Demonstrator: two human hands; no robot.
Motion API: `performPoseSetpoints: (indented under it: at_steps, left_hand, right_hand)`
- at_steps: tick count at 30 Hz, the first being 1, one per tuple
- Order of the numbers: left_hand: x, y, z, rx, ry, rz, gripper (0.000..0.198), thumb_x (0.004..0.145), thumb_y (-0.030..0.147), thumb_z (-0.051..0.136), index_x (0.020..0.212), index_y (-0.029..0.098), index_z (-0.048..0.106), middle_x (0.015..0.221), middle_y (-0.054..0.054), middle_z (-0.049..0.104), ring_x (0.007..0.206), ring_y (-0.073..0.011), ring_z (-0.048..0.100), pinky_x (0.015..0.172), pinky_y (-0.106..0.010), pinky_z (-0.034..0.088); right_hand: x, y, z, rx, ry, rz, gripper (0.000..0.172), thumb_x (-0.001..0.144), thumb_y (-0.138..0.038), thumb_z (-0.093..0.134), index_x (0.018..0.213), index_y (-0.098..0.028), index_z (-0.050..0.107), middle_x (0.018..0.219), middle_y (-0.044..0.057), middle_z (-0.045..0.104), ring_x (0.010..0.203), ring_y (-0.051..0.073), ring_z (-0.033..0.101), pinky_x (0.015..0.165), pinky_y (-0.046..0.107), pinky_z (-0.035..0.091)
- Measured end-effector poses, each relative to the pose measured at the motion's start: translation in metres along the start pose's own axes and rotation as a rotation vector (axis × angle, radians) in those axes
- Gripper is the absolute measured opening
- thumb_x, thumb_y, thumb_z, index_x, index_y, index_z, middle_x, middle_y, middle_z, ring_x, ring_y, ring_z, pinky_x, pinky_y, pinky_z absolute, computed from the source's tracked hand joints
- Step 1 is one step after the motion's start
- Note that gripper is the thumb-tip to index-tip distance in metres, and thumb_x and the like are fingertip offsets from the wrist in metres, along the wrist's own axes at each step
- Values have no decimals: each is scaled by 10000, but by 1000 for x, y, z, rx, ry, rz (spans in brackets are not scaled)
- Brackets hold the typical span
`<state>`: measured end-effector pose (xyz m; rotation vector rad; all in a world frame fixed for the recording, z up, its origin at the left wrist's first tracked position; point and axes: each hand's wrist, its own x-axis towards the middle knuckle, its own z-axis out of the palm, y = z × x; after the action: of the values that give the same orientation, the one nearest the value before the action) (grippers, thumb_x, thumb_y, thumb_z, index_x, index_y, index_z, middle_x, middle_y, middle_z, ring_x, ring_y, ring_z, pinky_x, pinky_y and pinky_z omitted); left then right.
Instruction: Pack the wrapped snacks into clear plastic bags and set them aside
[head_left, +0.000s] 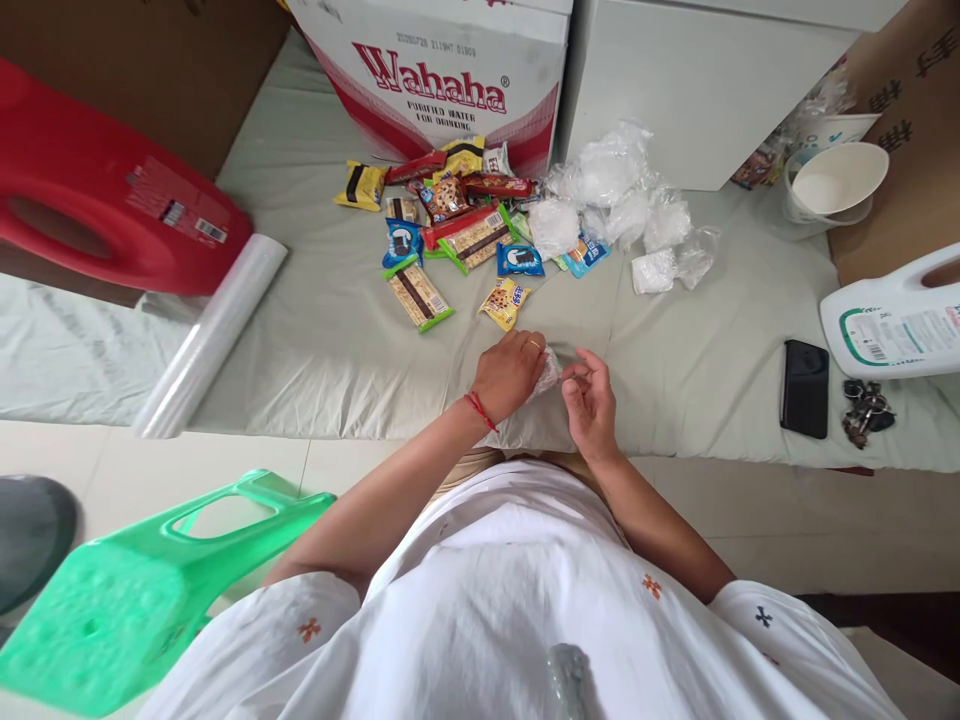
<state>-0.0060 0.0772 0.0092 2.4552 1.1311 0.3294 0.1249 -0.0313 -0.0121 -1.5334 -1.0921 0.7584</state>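
Observation:
A small white packet wrapped in clear plastic [548,374] is at the front edge of the cloth-covered surface. My left hand [508,372] is closed over it from above and hides much of it. At the packet's right side, my right hand [592,405] has its fingers curled, with thumb and index fingertip close together at the edge of the wrap. Just beyond my hands lies a yellow cookie packet [505,302]. A bar in a clear and green wrapper [418,294] rests farther left. Behind them is a pile of snacks, including a blue packet [520,260] and a brown cookie packet [448,198].
Plastic-wrapped white bundles [611,175] lie before a white box [697,90], beside a Wahaha carton [457,80]. A plastic film roll [214,335] and red jug [112,190] are left. Paper cups [840,180], a phone [805,388], keys [868,412] and a white jug [900,315] are right.

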Motion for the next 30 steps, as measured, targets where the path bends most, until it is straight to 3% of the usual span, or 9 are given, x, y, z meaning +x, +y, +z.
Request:
performPoseSetpoints:
  at_steps: [2,7,12,16,19,22,26,28,30]
  left_hand:
    - [0,0,0,-18,5,-11,167,1034,279,472,1000,204,617,1021,-101,689,1027,-255,612,809,-351,476]
    - [1,-10,9,-226,75,-123,156,988,349,575,988,199,616,912,-66,655,905,-234,612,806,-350,483]
    - [1,-18,27,-137,260,-245,309,994,415,555,1041,125,653,1108,-184,617,1109,-326,543,1006,-496,444]
    - [4,-19,33,-59,183,-153,383,1054,343,378,863,157,654,955,-173,622,1053,-337,529,997,-555,417]
    - [3,-20,30,-120,108,-86,389,1055,318,353,800,192,618,878,-138,618,961,-306,551,956,-530,439]
    - [-4,-19,25,-241,114,-57,374,1066,376,345,894,194,622,937,-122,635,964,-274,581,934,-460,470]
    - [-16,-12,19,-337,142,-132,513,1062,563,332,1253,150,568,1141,-148,671,1051,-266,642,906,-394,494]
    - [-17,-9,15,-355,45,-177,583,1040,643,340,1276,153,551,1019,-124,703,952,-277,682,810,-372,489]
    - [-16,-7,13,-410,-44,-204,565,1035,673,318,1148,186,580,828,-76,686,796,-269,680,705,-348,451]
  right_hand:
    - [8,-2,5,-52,48,35,583,928,-593,646,1369,-236,511,955,36,667,631,140,515,627,296,476]
    - [21,7,11,-143,39,20,306,977,-494,593,1095,-223,671,856,23,639,716,156,551,722,295,498]
    - [27,19,4,-195,76,90,464,905,-542,673,1197,-182,680,1036,74,642,678,133,521,700,302,510]
    - [36,21,-5,-228,-81,98,414,907,-574,650,1047,-197,749,945,65,654,718,161,576,736,326,523]
    - [40,21,-7,-104,-152,102,381,909,-580,645,972,-222,761,877,45,660,752,173,599,678,298,519]
    - [38,21,-5,45,-164,201,407,877,-597,678,1014,-220,748,855,25,643,624,131,533,527,258,455]
    - [35,13,1,134,-180,211,444,866,-618,687,1058,-219,726,911,25,621,601,108,506,495,249,436]
    - [36,8,3,125,-186,147,425,884,-615,679,1048,-227,731,960,34,616,633,110,518,529,254,466]
    - [37,3,5,104,-193,106,418,910,-619,654,1044,-232,738,974,41,615,645,116,524,549,262,481]
